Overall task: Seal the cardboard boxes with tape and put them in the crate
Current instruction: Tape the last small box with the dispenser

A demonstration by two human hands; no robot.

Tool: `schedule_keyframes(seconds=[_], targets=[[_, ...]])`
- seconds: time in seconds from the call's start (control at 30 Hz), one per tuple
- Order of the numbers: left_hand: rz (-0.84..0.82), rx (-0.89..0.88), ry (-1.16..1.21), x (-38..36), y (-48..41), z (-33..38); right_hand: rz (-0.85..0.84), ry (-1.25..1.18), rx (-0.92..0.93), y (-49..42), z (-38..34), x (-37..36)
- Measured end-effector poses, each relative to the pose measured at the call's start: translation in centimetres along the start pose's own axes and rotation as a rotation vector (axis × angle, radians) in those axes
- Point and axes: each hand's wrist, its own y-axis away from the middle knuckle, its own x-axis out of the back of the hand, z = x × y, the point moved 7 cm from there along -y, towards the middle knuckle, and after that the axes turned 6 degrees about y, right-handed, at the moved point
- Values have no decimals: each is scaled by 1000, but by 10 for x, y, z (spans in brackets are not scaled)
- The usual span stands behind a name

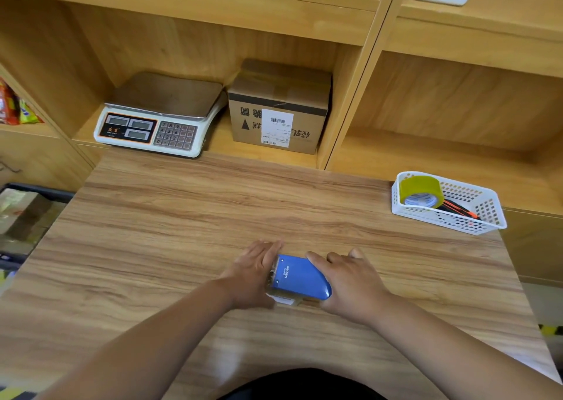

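Observation:
A small cardboard box (285, 300) lies on the wooden table (182, 232) near the front edge, mostly hidden; only its near edge with a white label shows. A blue tape dispenser (300, 277) sits on top of it. My right hand (353, 280) grips the dispenser from the right, index finger along its top. My left hand (254, 273) lies with straight fingers against the left side of the box and dispenser. A dark crate (36, 188) holding cardboard boxes stands low beyond the table's left edge.
A larger taped cardboard box (278, 107) with a shipping label and a white scale (158, 116) sit in the shelf behind the table. A white basket (484, 216) at the right holds a yellow tape roll (422, 189) and an orange-black cutter (460, 211).

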Motion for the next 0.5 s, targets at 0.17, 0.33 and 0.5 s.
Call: schedule_keyframes(seconds=[0.17, 0.33, 0.5], targets=[[29, 20, -157, -3, -2, 2, -14, -18, 43, -1, 5, -1], [88, -52, -211, 2, -4, 8, -36, -30, 71, 6, 23, -5], [88, -52, -289, 0, -5, 11, -71, -24, 60, 22, 47, -17]])
